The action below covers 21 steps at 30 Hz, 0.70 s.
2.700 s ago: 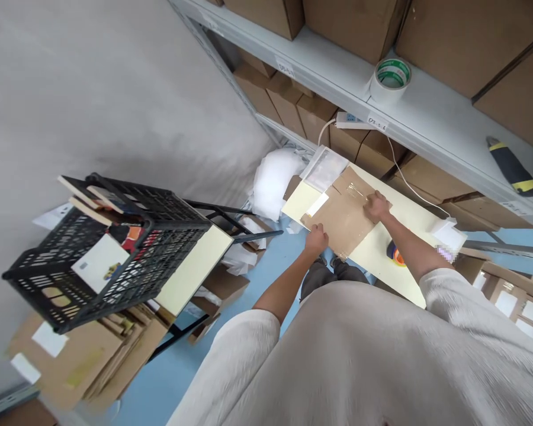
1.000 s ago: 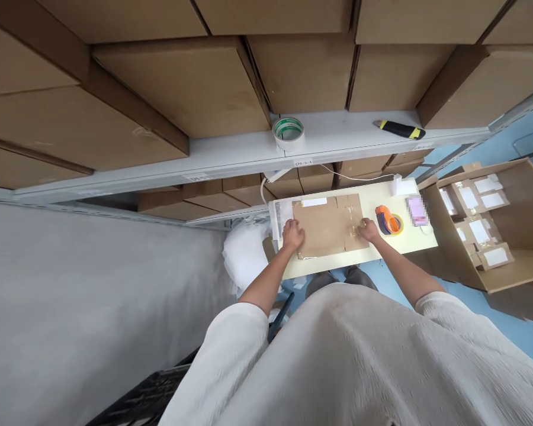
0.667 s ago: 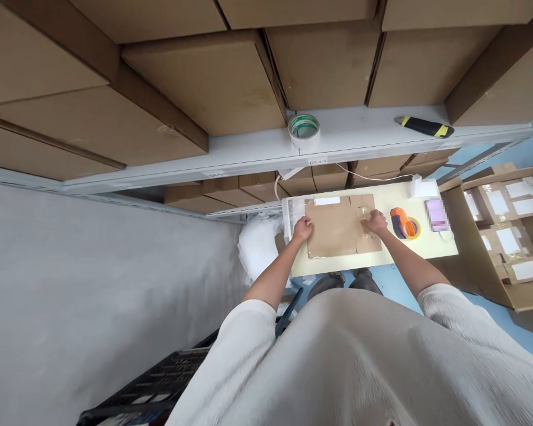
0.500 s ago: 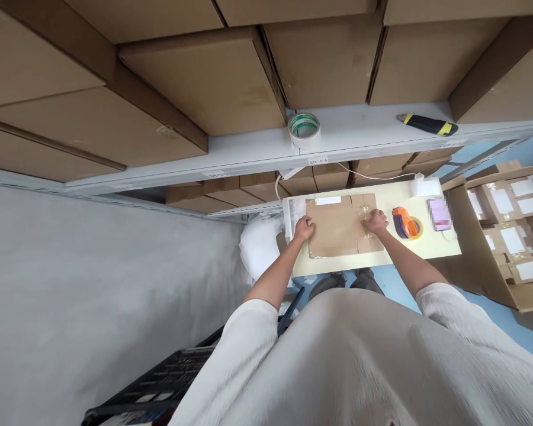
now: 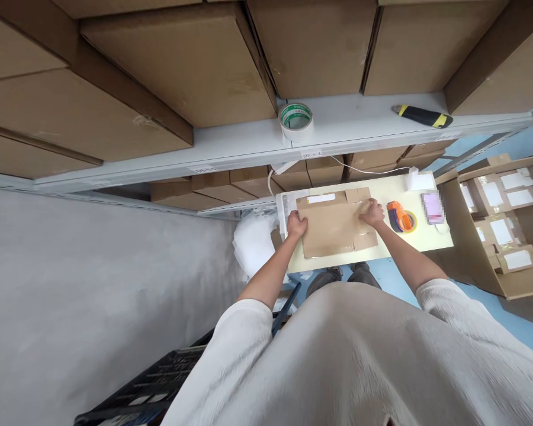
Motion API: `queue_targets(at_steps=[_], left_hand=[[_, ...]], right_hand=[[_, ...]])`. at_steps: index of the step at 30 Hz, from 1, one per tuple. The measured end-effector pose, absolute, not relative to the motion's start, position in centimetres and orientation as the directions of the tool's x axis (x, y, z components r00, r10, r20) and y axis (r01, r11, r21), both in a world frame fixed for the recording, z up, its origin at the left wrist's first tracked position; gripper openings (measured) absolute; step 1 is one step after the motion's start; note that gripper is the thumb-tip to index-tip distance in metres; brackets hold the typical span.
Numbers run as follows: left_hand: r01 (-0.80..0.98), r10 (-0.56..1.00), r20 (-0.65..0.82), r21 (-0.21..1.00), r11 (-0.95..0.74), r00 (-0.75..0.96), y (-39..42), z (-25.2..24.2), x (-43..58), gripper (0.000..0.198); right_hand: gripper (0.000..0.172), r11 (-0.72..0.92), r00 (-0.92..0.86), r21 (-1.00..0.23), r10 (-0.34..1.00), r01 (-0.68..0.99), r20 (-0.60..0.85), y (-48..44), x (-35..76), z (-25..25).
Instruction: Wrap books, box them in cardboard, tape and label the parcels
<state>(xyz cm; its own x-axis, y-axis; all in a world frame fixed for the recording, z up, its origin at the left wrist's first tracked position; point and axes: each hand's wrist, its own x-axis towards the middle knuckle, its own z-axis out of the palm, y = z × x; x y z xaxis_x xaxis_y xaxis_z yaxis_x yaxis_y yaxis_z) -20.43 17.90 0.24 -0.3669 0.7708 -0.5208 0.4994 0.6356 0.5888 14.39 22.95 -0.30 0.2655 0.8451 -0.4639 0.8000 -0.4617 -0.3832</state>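
A flat cardboard box (image 5: 328,228) with a white label near its far edge lies on a small pale yellow table (image 5: 408,241). My left hand (image 5: 296,225) grips the box's left edge, thumb on top and the other fingers partly hidden. At the opposite end, my right hand (image 5: 373,213) holds the right edge, its fingers curled over the flap. Just right of that hand sits an orange and blue tape dispenser (image 5: 398,216) with a yellowish tape roll. Farther right on the table is a phone with a purple screen (image 5: 433,208), its picture blurred out.
A grey shelf (image 5: 346,118) full of cardboard boxes (image 5: 190,65) runs above the table, bearing a tape roll (image 5: 295,121) and a utility knife (image 5: 423,116). A large open carton (image 5: 528,287) with labelled packages stands right. White wrapping (image 5: 253,242) and a black crate (image 5: 160,378) are left.
The whole view has shifted slightly, so most things appear a little farther left and up. Both hands stay on the cardboard box, and its right end is tipped slightly differently.
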Motion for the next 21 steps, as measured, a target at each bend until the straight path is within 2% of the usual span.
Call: queue_targets(at_steps=[2,4,6,10,13,18,21], left_hand=[[0.451,0.772,-0.524,0.627,0.635,-0.359,17.7,0.7,-20.7,0.048],[0.409,0.785,-0.511,0.67,0.619,-0.35,17.3,1.3,-20.8,0.049],[0.39,0.808,-0.482,0.709,0.587,-0.34,16.9,2.0,-20.7,0.045],[0.373,0.848,-0.425,0.766,0.523,-0.316,16.5,3.9,-19.7,0.02],[0.282,0.863,-0.385,0.832,0.478,-0.327,16.5,5.5,-18.7,0.013],[0.077,0.879,-0.312,0.929,0.362,-0.361,15.7,7.7,-16.6,0.022],[0.021,0.893,-0.279,0.952,0.306,-0.352,14.7,8.7,-14.9,0.033]], right_hand=[[0.096,-0.473,0.277,-0.397,0.844,0.787,-0.459,22.9,15.0,0.7],[0.097,-0.472,0.282,-0.415,0.852,0.778,-0.442,22.9,15.7,1.9],[0.091,-0.454,0.281,-0.446,0.871,0.771,-0.402,22.9,16.4,3.0],[0.07,-0.388,0.265,-0.56,0.919,0.732,-0.291,23.0,17.4,5.2],[0.067,-0.336,0.224,-0.673,0.942,0.659,-0.251,23.4,18.1,6.6],[0.078,-0.236,0.109,-0.884,0.972,0.403,-0.21,24.6,19.4,8.3],[0.077,-0.229,0.042,-0.934,0.973,0.273,-0.226,24.9,20.0,9.5]])
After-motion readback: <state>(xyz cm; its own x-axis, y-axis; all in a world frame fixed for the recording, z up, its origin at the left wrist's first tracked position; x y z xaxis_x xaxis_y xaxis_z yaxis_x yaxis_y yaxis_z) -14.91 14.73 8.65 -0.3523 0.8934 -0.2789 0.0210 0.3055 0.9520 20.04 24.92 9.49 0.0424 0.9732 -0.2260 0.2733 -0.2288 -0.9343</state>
